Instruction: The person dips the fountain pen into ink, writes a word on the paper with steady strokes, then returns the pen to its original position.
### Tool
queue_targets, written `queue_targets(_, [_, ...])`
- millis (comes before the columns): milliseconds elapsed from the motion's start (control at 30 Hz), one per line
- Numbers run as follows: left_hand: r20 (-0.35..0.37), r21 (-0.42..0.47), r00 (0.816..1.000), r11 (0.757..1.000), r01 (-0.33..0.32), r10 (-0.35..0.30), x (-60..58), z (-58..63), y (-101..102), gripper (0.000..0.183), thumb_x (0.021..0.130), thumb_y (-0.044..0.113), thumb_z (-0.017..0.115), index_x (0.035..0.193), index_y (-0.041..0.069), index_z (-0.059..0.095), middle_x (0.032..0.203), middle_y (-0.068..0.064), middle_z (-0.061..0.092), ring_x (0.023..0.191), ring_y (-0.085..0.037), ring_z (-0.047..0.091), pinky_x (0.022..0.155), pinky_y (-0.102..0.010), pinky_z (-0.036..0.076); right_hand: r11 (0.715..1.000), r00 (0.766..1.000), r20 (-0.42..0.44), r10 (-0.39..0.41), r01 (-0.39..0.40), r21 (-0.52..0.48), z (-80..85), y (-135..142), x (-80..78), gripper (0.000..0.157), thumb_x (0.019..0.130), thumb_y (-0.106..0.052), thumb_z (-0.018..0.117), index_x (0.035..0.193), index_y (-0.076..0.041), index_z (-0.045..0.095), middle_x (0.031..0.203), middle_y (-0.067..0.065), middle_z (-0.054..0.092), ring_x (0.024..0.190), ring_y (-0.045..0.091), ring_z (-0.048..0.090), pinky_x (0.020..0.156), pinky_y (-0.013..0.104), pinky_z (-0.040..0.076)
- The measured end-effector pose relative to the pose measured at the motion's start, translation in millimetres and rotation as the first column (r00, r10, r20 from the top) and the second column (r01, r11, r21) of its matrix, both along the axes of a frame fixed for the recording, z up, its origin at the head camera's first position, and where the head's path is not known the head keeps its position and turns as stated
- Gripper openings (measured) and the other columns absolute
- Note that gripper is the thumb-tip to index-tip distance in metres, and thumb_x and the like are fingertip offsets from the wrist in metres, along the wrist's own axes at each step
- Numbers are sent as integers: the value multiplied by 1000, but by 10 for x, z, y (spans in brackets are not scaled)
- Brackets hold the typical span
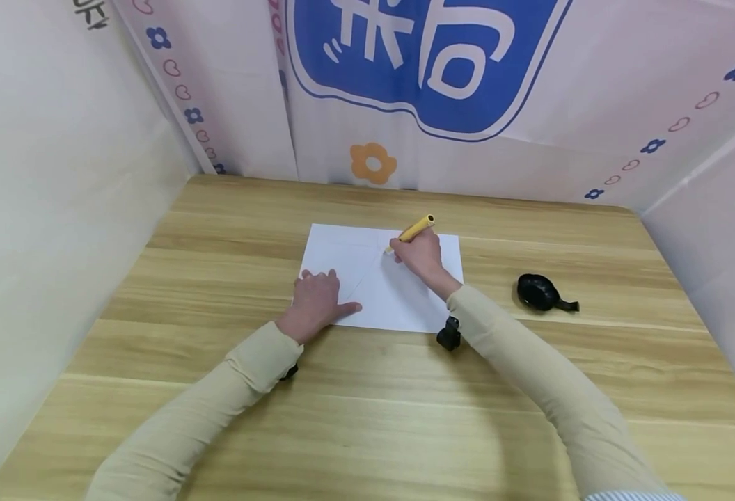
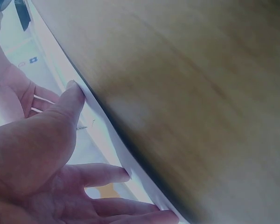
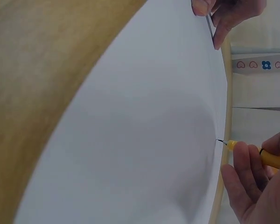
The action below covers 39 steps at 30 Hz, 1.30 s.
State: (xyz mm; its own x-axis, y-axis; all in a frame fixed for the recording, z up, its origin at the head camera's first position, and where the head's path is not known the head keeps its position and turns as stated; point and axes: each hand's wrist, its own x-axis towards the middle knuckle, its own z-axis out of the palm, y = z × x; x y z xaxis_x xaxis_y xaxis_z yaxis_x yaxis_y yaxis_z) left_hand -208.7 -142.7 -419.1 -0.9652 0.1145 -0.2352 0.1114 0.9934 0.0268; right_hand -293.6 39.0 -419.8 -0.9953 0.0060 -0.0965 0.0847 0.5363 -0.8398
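A white sheet of paper (image 1: pixel 399 292) lies on the wooden table, with faint thin lines on it. My left hand (image 1: pixel 319 300) rests on the sheet's left part, fingers spread and thumb pointing right. In the left wrist view, fingertips (image 2: pixel 119 173) press along the paper's edge. Toward the sheet's upper right, my right hand (image 1: pixel 420 252) pinches a yellow pen (image 1: pixel 417 228), tilted with its tip down at the paper. The right wrist view shows the pen's thin dark tip (image 3: pixel 221 141) at the paper's surface.
On the table (image 1: pixel 367 417), a rounded black object with a short tail (image 1: pixel 538 292) lies right of the paper. Small black devices show under both wrists, the right one (image 1: pixel 449 334) by the paper's lower right corner. A printed white backdrop (image 1: pixel 242 104) stands behind the table.
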Motion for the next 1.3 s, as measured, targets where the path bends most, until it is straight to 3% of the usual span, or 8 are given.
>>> queue_targets(467, [-10, 11, 1000, 1000, 3, -3, 10, 61, -5, 86, 83, 63, 57, 131, -7, 48, 114, -27, 63, 117, -49, 52, 91, -52, 47, 1000, 999, -42, -4, 4, -11, 8, 147, 130, 12, 83, -17, 63, 85, -6, 64, 64, 1, 64, 58, 10, 61, 54, 22, 42])
queue_targets(1300, [8, 7, 1000, 1000, -3, 3, 7, 28, 8, 87, 83, 63, 57, 134, -7, 45, 111, -26, 64, 112, -46, 55, 90, -50, 47, 998, 999, -34, -21, 18, -67, -55, 359, 330, 12, 83, -15, 65, 87, -4, 63, 63, 0, 62, 55, 8, 59, 54, 21, 45])
